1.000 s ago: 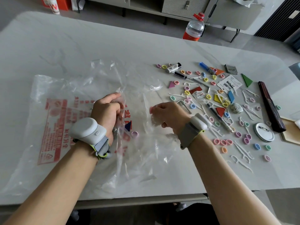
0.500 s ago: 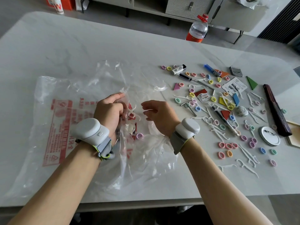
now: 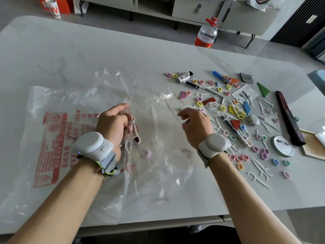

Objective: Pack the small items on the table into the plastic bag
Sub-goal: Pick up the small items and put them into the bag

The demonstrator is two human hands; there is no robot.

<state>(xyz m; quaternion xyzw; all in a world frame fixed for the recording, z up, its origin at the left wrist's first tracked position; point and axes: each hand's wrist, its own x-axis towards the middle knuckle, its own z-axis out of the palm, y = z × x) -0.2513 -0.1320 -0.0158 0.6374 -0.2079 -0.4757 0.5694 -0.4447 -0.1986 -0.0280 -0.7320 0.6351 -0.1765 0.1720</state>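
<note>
While the pale table carried everything, the clear bag with red print lay crumpled across its left half, its loose mouth turned toward the middle. Both bare forearms reached in from the near edge, each with a white band at the wrist. The left grip had its fingers curled round a fold of the bag's film near the mouth, lifting it a little off the table. The right grip, blurred, hung just above the table between the bag and the heap, its fingers loosely bent and nothing in them. To its right the unpacked things were spread over the table: a long dark stick at the far right, a round badge just beside the stick's near end, a screwdriver toward the far side, a printed card, a green triangle, and a grey stone. White picks and coloured rings lay scattered among them, well apart from the bag. Through the film by the left grip showed one pick and a pink ring already inside.
</note>
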